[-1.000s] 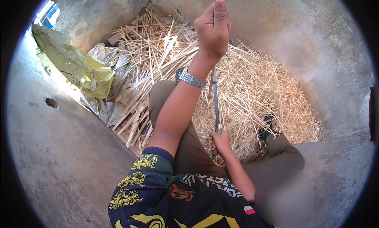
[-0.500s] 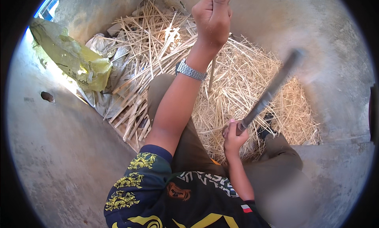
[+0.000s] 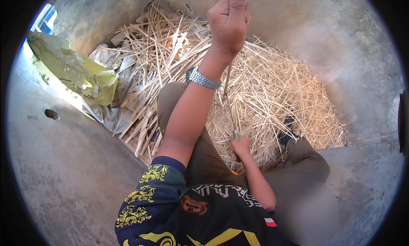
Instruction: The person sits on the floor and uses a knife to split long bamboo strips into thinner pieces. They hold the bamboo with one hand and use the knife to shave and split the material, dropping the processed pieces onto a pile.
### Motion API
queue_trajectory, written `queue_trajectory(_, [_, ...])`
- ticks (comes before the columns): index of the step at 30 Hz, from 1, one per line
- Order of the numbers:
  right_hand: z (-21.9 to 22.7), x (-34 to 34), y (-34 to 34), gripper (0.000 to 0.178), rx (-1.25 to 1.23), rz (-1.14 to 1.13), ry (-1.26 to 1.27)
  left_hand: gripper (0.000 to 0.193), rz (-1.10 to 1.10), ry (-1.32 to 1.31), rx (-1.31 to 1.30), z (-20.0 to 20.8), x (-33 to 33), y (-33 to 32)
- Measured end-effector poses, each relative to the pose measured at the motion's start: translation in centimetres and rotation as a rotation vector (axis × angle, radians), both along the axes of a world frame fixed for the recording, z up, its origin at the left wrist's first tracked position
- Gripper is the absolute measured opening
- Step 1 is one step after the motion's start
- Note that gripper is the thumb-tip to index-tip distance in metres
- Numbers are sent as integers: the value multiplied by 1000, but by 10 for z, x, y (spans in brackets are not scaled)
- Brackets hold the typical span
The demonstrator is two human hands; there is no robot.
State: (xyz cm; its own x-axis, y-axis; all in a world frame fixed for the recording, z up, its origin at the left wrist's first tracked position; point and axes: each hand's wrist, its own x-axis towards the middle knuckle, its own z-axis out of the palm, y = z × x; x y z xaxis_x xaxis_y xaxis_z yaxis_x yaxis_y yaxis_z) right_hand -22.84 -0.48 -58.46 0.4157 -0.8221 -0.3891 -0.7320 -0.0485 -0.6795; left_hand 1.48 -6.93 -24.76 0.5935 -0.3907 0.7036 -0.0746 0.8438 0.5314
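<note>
My left hand (image 3: 229, 27) is raised at the top of the view, its fingers closed in a fist with the thumb uppermost. A bamboo strip (image 3: 228, 75) runs down from it behind the wrist; the part inside the fist is hidden. Lower down, my right hand (image 3: 240, 146) is wrapped round the handle of a long knife (image 3: 232, 116). Its blade appears thin, almost edge-on, and points up and away toward the strip's lower end. Whether blade and strip touch, I cannot tell.
Pale shavings (image 3: 272, 88) heap between and beyond my legs. Longer bamboo strips (image 3: 142, 127) pile up at the left. A torn yellow-green sack (image 3: 81, 71) hangs by the left wall. Grey concrete (image 3: 76, 161) has a small hole (image 3: 52, 115). My dark shoe (image 3: 286, 133) rests among the shavings.
The knife has swung from the right in toward the strip, its blade now almost edge-on. My right hand has shifted slightly left and down. The left hand stays raised in nearly the same place.
</note>
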Motion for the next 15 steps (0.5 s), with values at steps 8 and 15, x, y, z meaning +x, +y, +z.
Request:
queue_trajectory(8, [10, 3, -5, 18, 1110, -325, -531, 40, -107, 80, 0, -2, 17, 9])
queue_trajectory(15, [31, 26, 9, 25, 264, -148, -196, 41, -87, 36, -15, 3, 18, 9])
